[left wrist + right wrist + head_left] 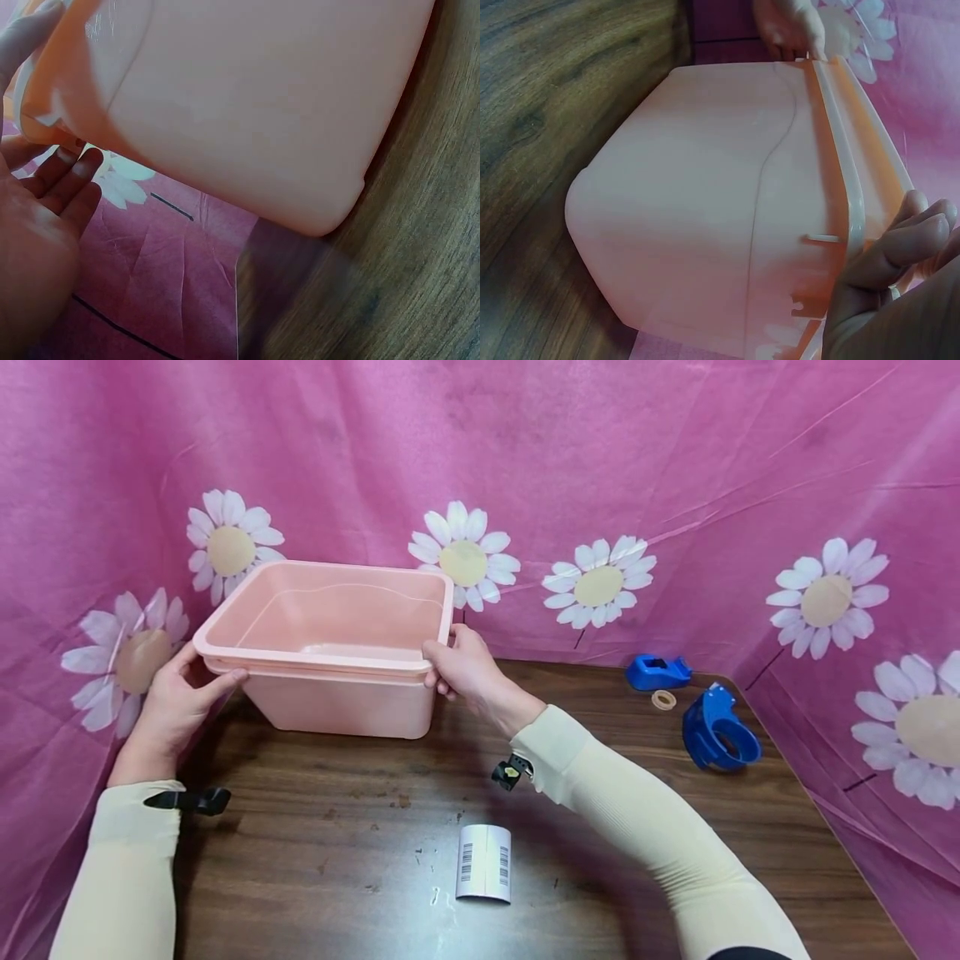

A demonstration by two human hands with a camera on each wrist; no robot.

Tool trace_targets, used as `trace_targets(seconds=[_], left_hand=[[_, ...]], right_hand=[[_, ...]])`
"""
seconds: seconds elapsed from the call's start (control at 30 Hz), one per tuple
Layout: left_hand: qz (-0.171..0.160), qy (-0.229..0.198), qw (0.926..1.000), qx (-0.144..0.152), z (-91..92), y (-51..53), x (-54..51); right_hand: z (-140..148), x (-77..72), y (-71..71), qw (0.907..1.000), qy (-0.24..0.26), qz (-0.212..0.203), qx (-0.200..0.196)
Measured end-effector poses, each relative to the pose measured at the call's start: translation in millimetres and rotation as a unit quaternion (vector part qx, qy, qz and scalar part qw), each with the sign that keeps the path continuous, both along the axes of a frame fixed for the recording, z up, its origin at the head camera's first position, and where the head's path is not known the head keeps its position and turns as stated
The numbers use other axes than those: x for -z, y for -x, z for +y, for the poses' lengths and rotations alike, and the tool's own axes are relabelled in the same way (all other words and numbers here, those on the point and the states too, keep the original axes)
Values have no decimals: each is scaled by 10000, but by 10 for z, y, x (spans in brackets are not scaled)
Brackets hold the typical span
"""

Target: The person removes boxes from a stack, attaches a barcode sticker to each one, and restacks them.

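A pink plastic bin (341, 706) stands at the back left of the wooden table. Its doubled rim looks like two bins nested together. At the left corner of the rim, my left hand (176, 706) grips the edge, thumb along the front and fingers round the side. My right hand (474, 672) pinches the right end of the rim between thumb and fingers. Seen from the left wrist, the bin's side wall (262, 105) slopes down to the table. In the right wrist view, a gap shows between the two rims beside the right hand (900, 292).
A curved white label sheet with barcodes (483, 862) lies at the table's front middle. Toward the back right are a small blue tape dispenser (648, 673), a small tape roll (663, 700) and a larger blue tape dispenser (705, 737). A pink flowered cloth (540, 460) hangs behind.
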State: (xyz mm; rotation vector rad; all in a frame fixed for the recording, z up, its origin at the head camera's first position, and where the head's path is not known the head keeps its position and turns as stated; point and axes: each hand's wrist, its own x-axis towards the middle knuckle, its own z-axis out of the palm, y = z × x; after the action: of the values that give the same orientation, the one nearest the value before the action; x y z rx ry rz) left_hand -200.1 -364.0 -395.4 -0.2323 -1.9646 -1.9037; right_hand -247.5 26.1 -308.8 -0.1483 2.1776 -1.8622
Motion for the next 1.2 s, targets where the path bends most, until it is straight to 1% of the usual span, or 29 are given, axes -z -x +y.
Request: trace_targets(seconds=[0.13, 0.3, 0.47, 0.67, 0.8, 1.03, 1.2], left_hand=[[-14, -116, 9999, 28, -6, 5, 4], [128, -249, 9996, 91, 10, 26, 3], [145, -98, 9998, -9, 18, 35, -13], [-6, 38, 10000, -86, -2, 14, -11], [-110, 214, 9995, -184, -14, 14, -6], [-36, 44, 9998, -179, -12, -25, 1], [-113, 347, 9988, -339, -10, -49, 1]], right_hand=[[-5, -19, -1, 10000, -19, -4, -15], [-5, -37, 4, 10000, -49, -23, -20], [-6, -47, 15, 10000, -32, -41, 1], [-20, -60, 24, 9999, 51, -123, 9], [-5, -78, 14, 9998, 72, -191, -17], [-3, -110, -5, 9996, 83, -227, -118], [5, -134, -30, 9998, 80, -178, -106]])
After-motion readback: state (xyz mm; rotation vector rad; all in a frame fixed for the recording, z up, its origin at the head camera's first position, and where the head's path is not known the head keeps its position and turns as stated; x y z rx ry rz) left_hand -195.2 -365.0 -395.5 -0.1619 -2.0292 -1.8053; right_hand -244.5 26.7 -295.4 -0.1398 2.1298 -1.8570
